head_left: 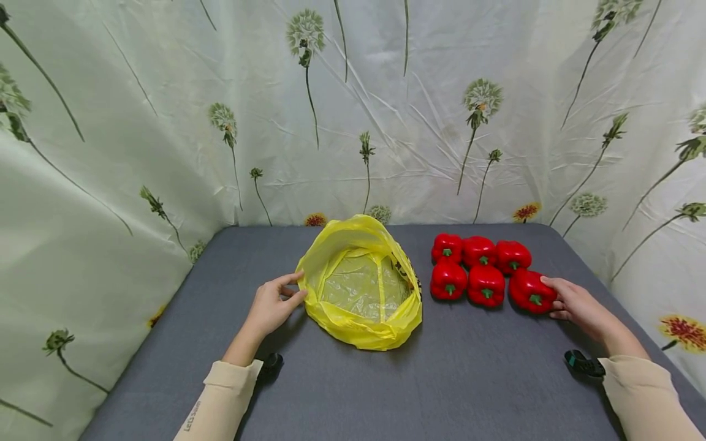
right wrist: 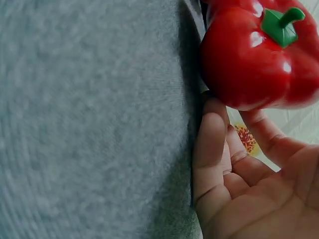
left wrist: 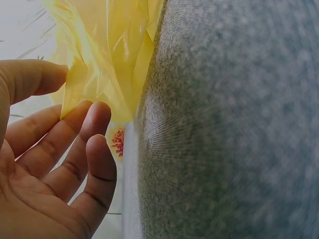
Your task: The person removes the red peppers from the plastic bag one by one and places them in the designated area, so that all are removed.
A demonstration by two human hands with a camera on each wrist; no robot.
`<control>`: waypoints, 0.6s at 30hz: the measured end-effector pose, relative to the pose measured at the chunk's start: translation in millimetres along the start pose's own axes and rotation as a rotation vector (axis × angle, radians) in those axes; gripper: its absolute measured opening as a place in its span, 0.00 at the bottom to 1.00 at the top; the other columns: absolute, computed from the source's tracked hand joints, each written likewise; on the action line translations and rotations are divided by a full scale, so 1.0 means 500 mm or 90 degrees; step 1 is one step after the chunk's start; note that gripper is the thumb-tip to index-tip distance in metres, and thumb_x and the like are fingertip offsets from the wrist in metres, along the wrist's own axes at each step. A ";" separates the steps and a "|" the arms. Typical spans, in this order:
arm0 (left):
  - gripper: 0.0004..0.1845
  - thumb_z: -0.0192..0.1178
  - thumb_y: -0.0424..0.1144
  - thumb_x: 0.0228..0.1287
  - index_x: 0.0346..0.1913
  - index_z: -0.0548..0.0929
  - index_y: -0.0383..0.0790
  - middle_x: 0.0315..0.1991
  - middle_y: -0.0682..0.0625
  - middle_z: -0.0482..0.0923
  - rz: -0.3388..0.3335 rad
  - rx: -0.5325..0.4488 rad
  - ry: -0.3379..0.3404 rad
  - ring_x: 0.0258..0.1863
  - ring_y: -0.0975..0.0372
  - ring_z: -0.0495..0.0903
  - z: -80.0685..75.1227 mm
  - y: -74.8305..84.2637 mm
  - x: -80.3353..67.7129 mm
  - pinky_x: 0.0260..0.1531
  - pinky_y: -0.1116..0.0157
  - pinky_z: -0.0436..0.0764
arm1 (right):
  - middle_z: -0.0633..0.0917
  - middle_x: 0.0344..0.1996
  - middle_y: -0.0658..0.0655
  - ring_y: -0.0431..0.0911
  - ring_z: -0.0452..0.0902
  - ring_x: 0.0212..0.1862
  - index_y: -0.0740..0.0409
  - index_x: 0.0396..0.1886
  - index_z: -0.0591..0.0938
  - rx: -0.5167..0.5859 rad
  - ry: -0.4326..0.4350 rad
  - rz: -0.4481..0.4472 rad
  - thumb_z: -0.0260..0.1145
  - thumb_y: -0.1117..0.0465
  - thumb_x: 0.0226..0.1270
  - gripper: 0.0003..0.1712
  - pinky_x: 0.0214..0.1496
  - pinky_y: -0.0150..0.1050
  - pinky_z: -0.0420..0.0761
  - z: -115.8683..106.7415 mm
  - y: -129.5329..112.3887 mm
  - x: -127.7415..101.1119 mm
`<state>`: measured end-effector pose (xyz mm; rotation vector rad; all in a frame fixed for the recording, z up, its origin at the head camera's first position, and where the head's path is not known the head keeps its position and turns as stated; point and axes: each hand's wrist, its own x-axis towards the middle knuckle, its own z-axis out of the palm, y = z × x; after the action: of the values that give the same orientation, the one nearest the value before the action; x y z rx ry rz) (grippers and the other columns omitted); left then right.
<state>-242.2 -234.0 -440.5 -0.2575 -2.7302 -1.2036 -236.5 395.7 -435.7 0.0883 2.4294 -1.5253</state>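
An open yellow plastic bag (head_left: pixel 361 285) lies on the grey table (head_left: pixel 441 392), mouth up and with nothing in it. My left hand (head_left: pixel 296 288) pinches its left rim; in the left wrist view the yellow plastic (left wrist: pixel 107 55) sits between thumb and fingers (left wrist: pixel 89 122). Several red bell peppers (head_left: pixel 478 269) stand in two rows to the right of the bag. My right hand (head_left: pixel 548 298) holds the front-right pepper (head_left: pixel 529 291), thumb on top and fingers at its side. That pepper (right wrist: pixel 254 55) rests on the table, its green stem showing.
A pale flower-print curtain (head_left: pixel 386 122) encloses the table at the back and both sides. The table's right edge runs close past my right hand. Grey tabletop stretches in front of the bag and between my forearms.
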 end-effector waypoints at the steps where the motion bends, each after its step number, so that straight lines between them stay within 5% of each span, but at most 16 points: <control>1: 0.27 0.70 0.38 0.72 0.71 0.82 0.36 0.62 0.36 0.87 0.003 0.001 0.001 0.46 0.48 0.92 0.000 0.000 0.000 0.38 0.61 0.84 | 0.80 0.39 0.32 0.30 0.80 0.41 0.54 0.63 0.77 -0.008 -0.005 -0.006 0.43 0.43 0.89 0.25 0.46 0.32 0.85 0.000 0.000 0.000; 7: 0.27 0.70 0.38 0.72 0.71 0.81 0.36 0.62 0.36 0.86 -0.002 0.000 -0.004 0.46 0.48 0.92 -0.001 0.002 0.000 0.37 0.62 0.83 | 0.80 0.42 0.31 0.28 0.79 0.43 0.74 0.72 0.68 -0.057 -0.024 -0.018 0.40 0.43 0.90 0.38 0.48 0.31 0.83 0.002 0.001 -0.001; 18: 0.27 0.70 0.39 0.72 0.72 0.81 0.37 0.63 0.36 0.86 -0.009 0.001 -0.008 0.46 0.49 0.92 -0.003 0.003 0.003 0.36 0.62 0.82 | 0.79 0.42 0.30 0.29 0.77 0.44 0.60 0.66 0.75 -0.052 -0.009 -0.019 0.42 0.42 0.90 0.30 0.48 0.29 0.81 0.006 0.004 -0.004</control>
<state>-243.3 -234.2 -438.1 -0.2468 -2.7472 -1.2083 -233.5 394.0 -438.2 0.0247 2.4897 -1.4316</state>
